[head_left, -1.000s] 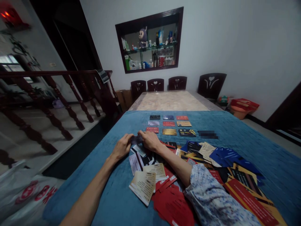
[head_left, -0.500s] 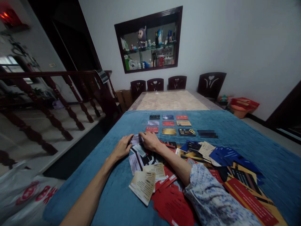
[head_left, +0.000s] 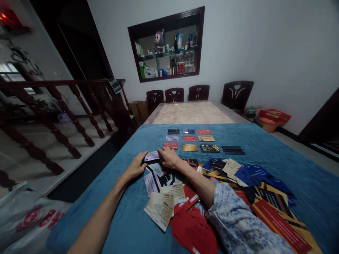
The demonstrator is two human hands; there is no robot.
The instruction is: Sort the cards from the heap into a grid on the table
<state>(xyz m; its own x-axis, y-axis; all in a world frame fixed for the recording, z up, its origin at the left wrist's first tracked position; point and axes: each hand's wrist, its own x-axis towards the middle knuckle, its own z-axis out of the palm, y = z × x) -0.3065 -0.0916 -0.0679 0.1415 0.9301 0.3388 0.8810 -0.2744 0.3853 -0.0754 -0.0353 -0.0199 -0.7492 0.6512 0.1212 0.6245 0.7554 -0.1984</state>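
A pale card [head_left: 152, 156] is held flat between my left hand [head_left: 135, 167] and my right hand [head_left: 169, 158], just above the blue cloth [head_left: 265, 148]. Both hands pinch its ends. Beyond them lie three neat rows of cards [head_left: 189, 139], the nearest row starting with a red card [head_left: 170, 145]. Under and to the right of my right forearm spreads a loose heap of cards [head_left: 238, 183] in red, blue, black and gold. A beige card [head_left: 159, 210] lies at the heap's near left edge.
The table's bare marble top [head_left: 190, 113] extends past the cloth to several dark chairs [head_left: 198, 92]. A wooden railing [head_left: 66, 109] runs along the left. A white plastic bag [head_left: 29, 218] sits at lower left. A red basket [head_left: 274, 118] stands by the right wall.
The card between my hands has turned from a dark, edge-on look to a pale face lying flat. Both hands have shifted slightly away from me toward the card rows.
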